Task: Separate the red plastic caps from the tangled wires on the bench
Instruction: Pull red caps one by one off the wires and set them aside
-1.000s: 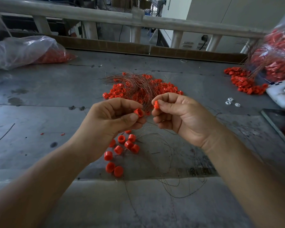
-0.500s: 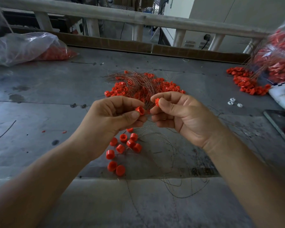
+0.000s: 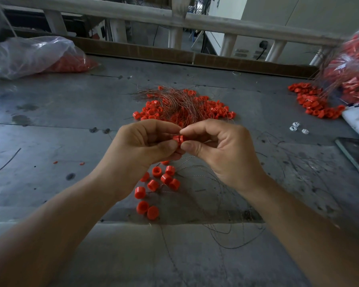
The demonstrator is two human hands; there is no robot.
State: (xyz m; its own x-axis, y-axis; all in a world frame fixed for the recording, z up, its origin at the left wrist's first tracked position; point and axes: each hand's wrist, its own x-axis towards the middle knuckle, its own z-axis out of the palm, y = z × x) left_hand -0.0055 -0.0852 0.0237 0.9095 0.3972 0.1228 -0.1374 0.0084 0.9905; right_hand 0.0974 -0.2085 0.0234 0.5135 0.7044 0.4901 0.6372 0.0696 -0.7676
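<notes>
So, left hand (image 3: 145, 151) and right hand (image 3: 223, 154) both pinch one red cap (image 3: 178, 139); I'd ease them apart straight, no yanking.

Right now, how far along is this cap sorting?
Early on, by the look of it. Done: a handful of loose caps lie beside bare wires near the front. In hand: the left hand and right hand pinch one red cap between them. Left: the big tangled pile behind them, plus what looks like more in the bag at right.
</notes>
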